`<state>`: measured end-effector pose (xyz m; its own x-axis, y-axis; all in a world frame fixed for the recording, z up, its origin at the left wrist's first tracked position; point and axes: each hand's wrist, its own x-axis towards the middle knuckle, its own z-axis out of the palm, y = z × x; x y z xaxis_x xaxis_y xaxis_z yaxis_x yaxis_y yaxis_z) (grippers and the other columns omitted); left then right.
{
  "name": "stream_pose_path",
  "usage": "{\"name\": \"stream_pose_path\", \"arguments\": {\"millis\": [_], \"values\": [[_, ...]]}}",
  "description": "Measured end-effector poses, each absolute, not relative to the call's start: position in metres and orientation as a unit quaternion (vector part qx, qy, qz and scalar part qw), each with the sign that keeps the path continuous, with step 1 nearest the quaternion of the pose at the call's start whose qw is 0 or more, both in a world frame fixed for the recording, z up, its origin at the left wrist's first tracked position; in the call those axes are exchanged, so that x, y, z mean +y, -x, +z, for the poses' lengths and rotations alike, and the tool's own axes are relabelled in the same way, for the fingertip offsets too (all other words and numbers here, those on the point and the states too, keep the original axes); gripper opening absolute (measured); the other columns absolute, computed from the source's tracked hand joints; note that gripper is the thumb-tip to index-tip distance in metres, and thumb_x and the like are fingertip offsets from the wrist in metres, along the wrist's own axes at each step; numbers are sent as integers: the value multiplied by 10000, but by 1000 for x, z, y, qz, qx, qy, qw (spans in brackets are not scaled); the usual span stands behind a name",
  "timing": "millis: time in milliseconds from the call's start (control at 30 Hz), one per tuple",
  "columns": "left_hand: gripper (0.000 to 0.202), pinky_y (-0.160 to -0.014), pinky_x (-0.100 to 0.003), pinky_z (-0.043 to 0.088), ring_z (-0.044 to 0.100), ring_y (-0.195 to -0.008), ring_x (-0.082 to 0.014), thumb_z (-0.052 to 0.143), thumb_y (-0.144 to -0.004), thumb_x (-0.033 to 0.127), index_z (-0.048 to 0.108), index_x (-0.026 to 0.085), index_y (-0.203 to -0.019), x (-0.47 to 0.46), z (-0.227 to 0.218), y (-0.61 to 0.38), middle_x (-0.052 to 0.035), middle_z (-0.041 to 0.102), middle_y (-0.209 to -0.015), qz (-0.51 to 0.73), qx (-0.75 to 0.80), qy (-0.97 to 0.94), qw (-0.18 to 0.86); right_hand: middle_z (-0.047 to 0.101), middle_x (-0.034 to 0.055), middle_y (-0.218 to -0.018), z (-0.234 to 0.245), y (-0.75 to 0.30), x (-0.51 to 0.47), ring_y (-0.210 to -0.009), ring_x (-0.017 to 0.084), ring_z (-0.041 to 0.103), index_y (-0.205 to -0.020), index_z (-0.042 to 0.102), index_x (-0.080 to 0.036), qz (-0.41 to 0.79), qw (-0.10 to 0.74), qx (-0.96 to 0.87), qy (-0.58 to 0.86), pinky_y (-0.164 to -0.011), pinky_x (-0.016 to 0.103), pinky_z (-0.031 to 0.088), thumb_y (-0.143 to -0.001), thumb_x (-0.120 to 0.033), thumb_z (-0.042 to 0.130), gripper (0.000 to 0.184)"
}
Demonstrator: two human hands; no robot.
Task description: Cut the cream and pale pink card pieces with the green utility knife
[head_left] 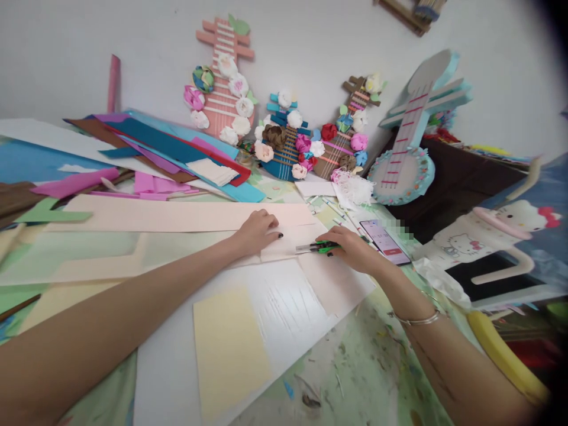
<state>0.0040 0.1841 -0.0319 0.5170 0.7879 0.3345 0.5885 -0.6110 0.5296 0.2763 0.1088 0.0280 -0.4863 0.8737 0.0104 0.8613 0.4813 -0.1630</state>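
My right hand (350, 248) is closed around a pair of scissors (326, 247) with green and black handles. The metal blades point left over pale pink paper (290, 239). On that same paper rests my left hand (257, 231), thumb and fingers apart, just left of the blade tips. Beneath lies a white board (171, 349), with a pale yellow sheet (231, 349) on it and thin cut lines in its surface. A long pale pink strip (177, 214) stretches leftward behind my left hand.
Decorated paper instruments, including a pink one (224, 89) and a light blue one (403, 171), lean on the wall. Coloured paper (155, 142) is piled at left. A phone (385, 241), a Hello Kitty cup (474, 236) and a yellow curved object (506, 355) are at right.
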Motion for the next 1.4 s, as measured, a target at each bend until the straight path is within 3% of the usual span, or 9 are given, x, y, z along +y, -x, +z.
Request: {"name": "stream_pose_path", "arguments": {"millis": [133,433,600,900,1133,1267,1400], "values": [[91,-801,-335,458,574,-832,-207,567,-785,215,624,178,-845,185,-31,-4,-47,615,-826,270,396,-858,186,614,92,-992,23,-273,113,-966,232,572,-1150,657,-215,89,60,-861,497,-846,346,446,-781,3,516,450],[161,-736,-302,431,568,-784,-196,487,-757,75,595,184,-806,182,-27,-6,-20,613,-744,264,397,-855,202,616,81,-1031,22,-283,106,-965,222,594,-1180,647,-237,105,87,-854,502,-856,347,459,-791,-33,534,453],[135,-765,-324,416,553,-848,-218,465,-791,85,552,187,-798,180,-26,-7,-40,623,-793,273,402,-849,208,623,75,-1029,23,-284,94,-952,225,605,-1189,647,-253,102,79,-848,514,-844,350,468,-795,-68,571,442],[157,-642,-252,422,543,-708,-144,422,-824,102,498,196,-924,176,-21,-3,0,573,-796,319,422,-813,245,619,91,-1025,26,-286,94,-961,235,593,-1188,647,-219,87,84,-846,520,-850,364,466,-790,-43,539,448],[169,-739,-287,452,556,-810,-163,386,-846,118,493,201,-948,179,-24,0,-24,576,-868,341,453,-793,222,625,101,-1031,26,-275,107,-982,243,597,-1172,658,-211,92,88,-848,515,-852,365,468,-790,-34,519,443],[152,-907,-401,409,517,-993,-249,561,-806,251,535,181,-938,187,-31,0,-80,576,-981,322,473,-797,193,626,93,-1009,23,-271,108,-953,230,596,-1156,670,-222,100,97,-853,503,-839,358,475,-789,-30,508,445],[190,-946,-434,381,499,-1055,-290,611,-774,280,579,176,-930,190,-34,-1,-97,596,-1012,295,483,-802,192,621,95,-1017,19,-269,105,-930,218,594,-1181,663,-212,110,105,-853,499,-832,348,468,-795,-25,501,458]]}}
